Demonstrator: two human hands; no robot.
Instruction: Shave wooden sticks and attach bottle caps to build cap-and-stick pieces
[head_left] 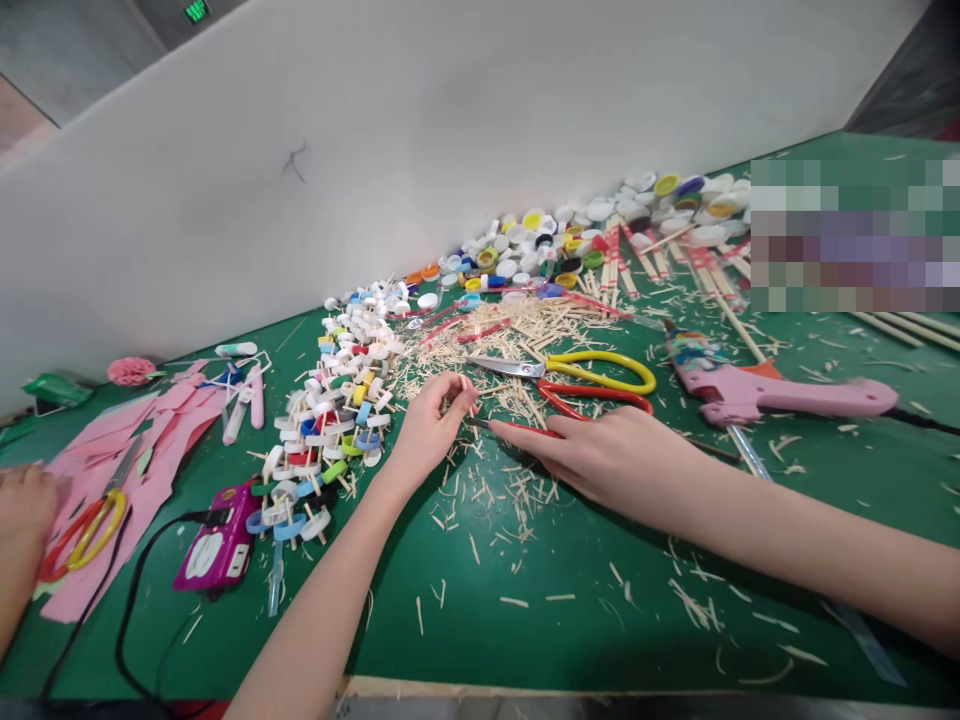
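Observation:
My left hand [433, 418] is closed in a pinch on a short pale wooden stick [466, 383], only a bit of which shows. Close by on the right, my right hand [600, 452] grips a slim red-handled knife [534, 429]. Its narrow dark blade points left toward my left fingertips, and most of its handle is covered by my fingers. Beneath both hands lie wood shavings [517, 490]. Just beyond them rests a pair of scissors [559, 372] with one yellow and one red handle, blades pointing left. Bottle caps with sticks through them [330, 420] are heaped left of my left hand.
Loose bottle caps [525, 250] line the white partition [420, 130]. To the right lies a pink glue gun [795, 392]; a magenta power box [217, 540] with cables is on the left. Another person's hand [26, 520] rests by pink paper [169, 430] and other scissors [112, 510].

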